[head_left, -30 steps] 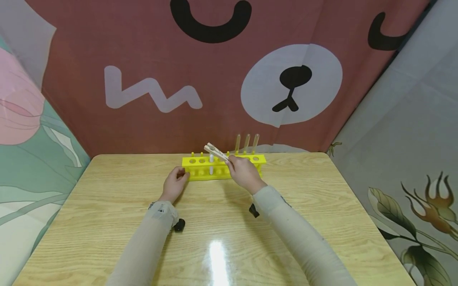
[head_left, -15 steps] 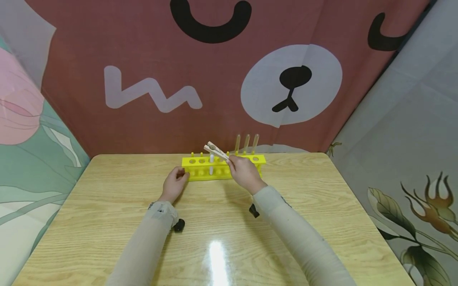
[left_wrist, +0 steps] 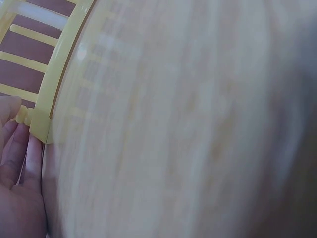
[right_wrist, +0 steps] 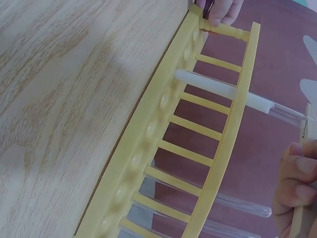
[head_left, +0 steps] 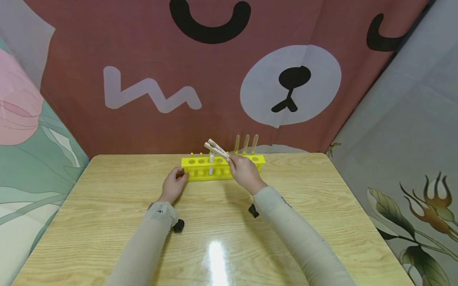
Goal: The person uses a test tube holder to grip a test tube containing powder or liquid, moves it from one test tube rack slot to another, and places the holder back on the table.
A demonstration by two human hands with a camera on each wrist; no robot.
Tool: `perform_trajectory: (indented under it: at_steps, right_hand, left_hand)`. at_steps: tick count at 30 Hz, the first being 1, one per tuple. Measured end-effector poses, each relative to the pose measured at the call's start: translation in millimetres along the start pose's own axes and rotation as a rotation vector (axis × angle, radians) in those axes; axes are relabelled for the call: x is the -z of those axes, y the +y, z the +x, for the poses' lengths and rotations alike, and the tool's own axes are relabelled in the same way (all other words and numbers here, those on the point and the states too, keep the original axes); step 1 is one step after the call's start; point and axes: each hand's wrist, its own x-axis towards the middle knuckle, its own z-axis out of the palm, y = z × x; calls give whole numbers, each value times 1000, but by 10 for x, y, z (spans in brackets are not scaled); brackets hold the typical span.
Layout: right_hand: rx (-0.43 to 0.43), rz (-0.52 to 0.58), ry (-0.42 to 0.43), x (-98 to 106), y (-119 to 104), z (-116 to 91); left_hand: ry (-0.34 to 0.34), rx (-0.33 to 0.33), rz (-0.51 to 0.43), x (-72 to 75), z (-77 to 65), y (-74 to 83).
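Observation:
My left hand grips the left end of a yellow test tube rack. In the left wrist view its thumb and fingers close round the end post. The right hand holds a wooden test tube clamp, tilted up to the left. Beneath the clamp's head, a test tube with white contents stands upright in a rack hole. The right wrist view shows the clear top of this test tube beside the clamp. Whether the clamp encloses the glass cannot be told.
Three clear test tubes stand upside down on pegs behind the rack's right part. Wood-grain table lies under both forearms. A reddish-brown cloth with a bear print hangs right behind the table's far edge.
The clamp's head has risen slightly above the white-filled test tube, tilting a little more steeply. My left hand and the rack look the same.

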Motion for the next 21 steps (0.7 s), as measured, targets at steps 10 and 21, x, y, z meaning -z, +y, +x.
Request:
perform_trajectory:
  at_steps: [10,21]
  right_hand:
    - [5,45,63,19,20,-32]
    - [-8,41,126,61,97,-61]
  left_hand:
    - [-2,3,-1,3,-8,7]
    - [-11,6,-6,13,-12,31]
